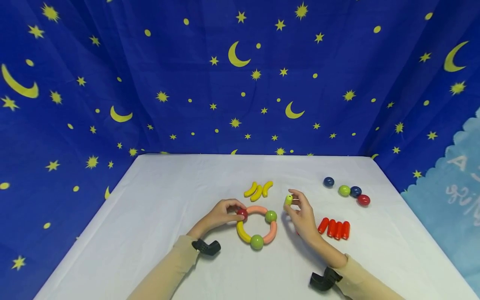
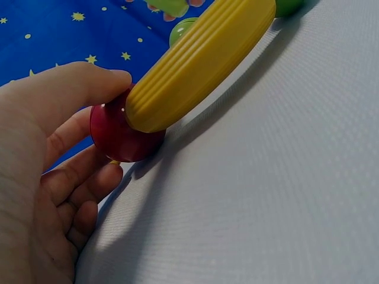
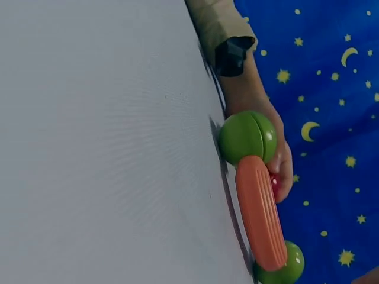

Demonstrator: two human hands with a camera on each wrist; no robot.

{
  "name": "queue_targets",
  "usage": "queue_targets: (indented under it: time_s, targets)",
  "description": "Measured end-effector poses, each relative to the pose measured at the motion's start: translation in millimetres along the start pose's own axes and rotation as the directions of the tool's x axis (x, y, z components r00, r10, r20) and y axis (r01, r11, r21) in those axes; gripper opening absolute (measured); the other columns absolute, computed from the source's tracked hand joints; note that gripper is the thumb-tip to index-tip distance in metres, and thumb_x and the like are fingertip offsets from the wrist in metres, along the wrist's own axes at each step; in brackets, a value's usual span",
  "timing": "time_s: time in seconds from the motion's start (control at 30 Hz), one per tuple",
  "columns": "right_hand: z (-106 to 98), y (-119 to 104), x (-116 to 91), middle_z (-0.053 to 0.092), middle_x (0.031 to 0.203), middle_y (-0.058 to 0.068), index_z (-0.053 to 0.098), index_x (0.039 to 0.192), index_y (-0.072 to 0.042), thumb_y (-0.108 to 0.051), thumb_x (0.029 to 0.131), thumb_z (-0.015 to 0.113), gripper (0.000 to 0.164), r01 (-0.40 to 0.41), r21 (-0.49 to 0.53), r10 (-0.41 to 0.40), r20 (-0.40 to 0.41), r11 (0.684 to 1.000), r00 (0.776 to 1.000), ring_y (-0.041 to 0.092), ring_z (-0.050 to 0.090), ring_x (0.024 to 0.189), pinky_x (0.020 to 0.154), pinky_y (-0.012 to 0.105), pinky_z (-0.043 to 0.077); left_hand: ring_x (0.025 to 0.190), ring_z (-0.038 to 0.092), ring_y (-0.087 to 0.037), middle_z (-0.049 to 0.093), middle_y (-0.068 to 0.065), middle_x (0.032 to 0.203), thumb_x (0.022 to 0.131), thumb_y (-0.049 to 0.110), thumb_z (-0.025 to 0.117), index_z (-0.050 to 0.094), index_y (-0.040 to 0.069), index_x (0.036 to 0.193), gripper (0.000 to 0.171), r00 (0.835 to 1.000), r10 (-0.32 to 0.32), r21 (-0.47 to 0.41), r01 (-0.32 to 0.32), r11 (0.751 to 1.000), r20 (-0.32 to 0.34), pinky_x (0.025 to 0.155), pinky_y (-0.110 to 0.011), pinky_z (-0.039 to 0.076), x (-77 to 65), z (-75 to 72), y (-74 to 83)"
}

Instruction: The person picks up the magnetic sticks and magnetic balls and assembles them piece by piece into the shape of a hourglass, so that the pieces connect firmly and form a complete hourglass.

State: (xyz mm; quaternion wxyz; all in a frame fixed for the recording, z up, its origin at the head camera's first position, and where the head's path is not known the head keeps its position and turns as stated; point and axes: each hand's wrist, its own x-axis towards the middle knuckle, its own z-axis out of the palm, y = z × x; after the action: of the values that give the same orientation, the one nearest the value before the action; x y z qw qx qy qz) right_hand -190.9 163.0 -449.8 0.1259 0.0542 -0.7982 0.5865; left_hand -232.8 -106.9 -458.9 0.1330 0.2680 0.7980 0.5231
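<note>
the person's left hand (image 1: 223, 211), at lower centre of the head view, held a red ball (image 1: 242, 214) between thumb and fingers. the right hand (image 1: 303, 214), just right of centre, pinched a small light-green piece (image 1: 288, 200) in its fingertips, above the table.

the red ball sat at the upper left of a ring (image 1: 270, 237) lying at lower centre. clockwise from it came a salmon curved piece (image 1: 257, 209), a green ball (image 1: 271, 216), a second salmon piece (image 1: 271, 233), another green ball (image 1: 256, 242) and a ridged yellow curved piece (image 1: 243, 232).

three loose yellow pieces (image 1: 256, 193) lay above the ring. right of the right hand, four red cylinders (image 1: 331, 228) stood side by side or leaned, which could not be told; farther up and right were two blue balls (image 1: 356, 191), a lime ball (image 1: 344, 191) and a dark red ball (image 1: 363, 200). beige sleeves (image 1: 174, 260) entered from the bottom edge. a blue star-and-moon curtain (image 1: 202, 79) filled the top, behind the white-covered table (image 1: 180, 183).
</note>
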Motion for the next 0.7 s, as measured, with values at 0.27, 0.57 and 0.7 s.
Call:
queue_targets:
  time_s: [0.27,0.57,0.7]
  targets:
    - [14,-29,-4,0.054,0.101,0.020,0.052,0.123,0.008,0.011,0.080,0.066,0.045,0.038,0.017,-0.039,0.071,0.999,0.997,0.006,0.060,0.085,0.063,0.024,0.056,0.094,0.057,-0.027,0.066,-0.020,0.106,0.084,0.007,0.070,0.065,-0.002,0.112,0.031,1.000,0.012,0.004,-0.012,1.000,0.004,0.083,-0.027,0.047,0.2,-0.1,0.3]
    - [22,7,1,0.062,0.099,0.017,0.062,0.112,0.005,0.007,0.077,0.072,0.037,0.165,-0.040,-0.161,0.098,0.985,0.982,0.005,0.060,0.087,0.063,0.021,0.054,0.093,0.057,-0.026,0.066,-0.019,0.105,0.084,0.008,0.070,0.065,-0.001,0.112,0.030,1.000,0.006,0.016,-0.006,1.000,0.003,0.080,-0.022,0.045,0.3,0.5,-0.3]
    - [22,14,4,0.066,0.100,0.015,0.064,0.111,0.003,0.001,0.079,0.073,0.033,0.204,-0.057,-0.195,0.139,0.977,0.971,0.002,0.059,0.089,0.066,0.022,0.055,0.093,0.056,-0.026,0.066,-0.019,0.105,0.084,0.008,0.070,0.065,-0.002,0.112,0.030,1.000,0.005,0.019,-0.005,1.000,0.002,0.081,-0.024,0.045,0.2,0.1,0.8]
